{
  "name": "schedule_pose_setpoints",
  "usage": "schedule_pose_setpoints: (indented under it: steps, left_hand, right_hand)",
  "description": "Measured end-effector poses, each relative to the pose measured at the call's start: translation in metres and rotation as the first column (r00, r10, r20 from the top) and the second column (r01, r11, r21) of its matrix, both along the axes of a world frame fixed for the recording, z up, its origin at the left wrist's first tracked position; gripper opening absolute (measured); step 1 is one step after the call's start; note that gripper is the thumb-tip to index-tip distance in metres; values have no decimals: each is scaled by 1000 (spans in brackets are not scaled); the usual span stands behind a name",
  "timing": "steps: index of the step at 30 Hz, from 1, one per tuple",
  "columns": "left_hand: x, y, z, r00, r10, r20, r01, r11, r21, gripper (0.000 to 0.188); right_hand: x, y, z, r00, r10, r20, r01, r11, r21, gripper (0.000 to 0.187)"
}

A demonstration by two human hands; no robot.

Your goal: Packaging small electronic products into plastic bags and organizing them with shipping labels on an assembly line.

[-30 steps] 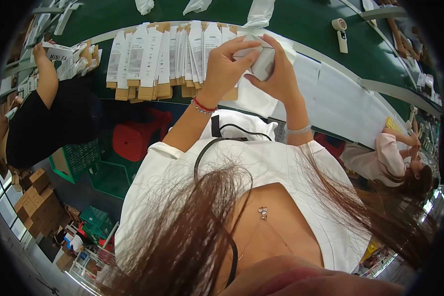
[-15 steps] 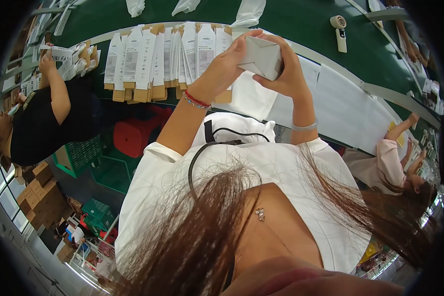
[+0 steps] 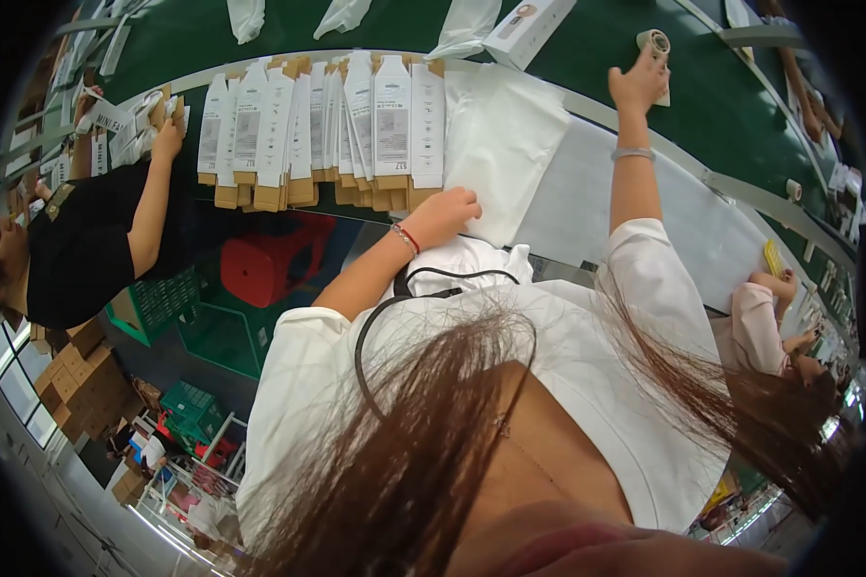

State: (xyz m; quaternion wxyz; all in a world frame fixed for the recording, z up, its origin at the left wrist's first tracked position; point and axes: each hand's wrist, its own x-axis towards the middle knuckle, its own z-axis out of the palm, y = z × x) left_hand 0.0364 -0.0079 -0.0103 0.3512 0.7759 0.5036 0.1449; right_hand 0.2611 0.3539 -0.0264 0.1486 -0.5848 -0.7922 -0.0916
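My right hand (image 3: pixel 639 85) is stretched out over the green belt at a white handheld fan (image 3: pixel 655 42) with a round head. Its fingers lie over the fan's neck while the thumb stands apart, so the hand is open. Close to my body, my left hand (image 3: pixel 445 217) has curled fingers at the near edge of a translucent white plastic sheet (image 3: pixel 505 144). Whether those fingers pinch anything is hidden. A white carton (image 3: pixel 529 31) with a round picture lies on the belt, beside a white plastic bag (image 3: pixel 467 27).
Left of the sheet stands a row of flat white-and-brown cartons (image 3: pixel 393 115). More plastic bags (image 3: pixel 343 15) lie on the green belt (image 3: pixel 587 58). A co-worker in black (image 3: pixel 87 245) handles cartons at left; another in pink (image 3: pixel 755 317) sits at right. A red stool (image 3: pixel 260 269) is below.
The white carton has left both hands and now lies on the green belt. My right hand has reached far right to the fan; my left hand has dropped toward my body.
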Motion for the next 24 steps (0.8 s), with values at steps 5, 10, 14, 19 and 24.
schedule_pose_setpoints:
  steps: [5, 10, 14, 19, 24]
  left_hand:
    - [5, -1, -3, 995, 20, -94, -12, 997, 77, 32]
    - [6, 7, -15, 997, -4, -82, 8, 999, 48, 15]
    - [8, 9, -19, 996, 70, 53, -68, 997, -31, 7]
    - [2, 18, -6, 907, 337, 251, -319, 941, -111, 6]
    - [8, 36, 17, 845, 397, 357, -389, 916, -97, 8]
  right_hand:
    - [47, 54, -25, 859, -512, 9, 478, 795, -375, 55]
    - [46, 48, -23, 607, -697, -383, 88, 538, -838, 52]
    - [47, -26, -28, -35, -729, -684, -497, 606, -621, 45]
    - [-1, -228, 15, -209, -652, -729, -580, 682, -444, 39]
    - [-40, -339, 33, -170, -686, -708, -474, 686, -551, 41]
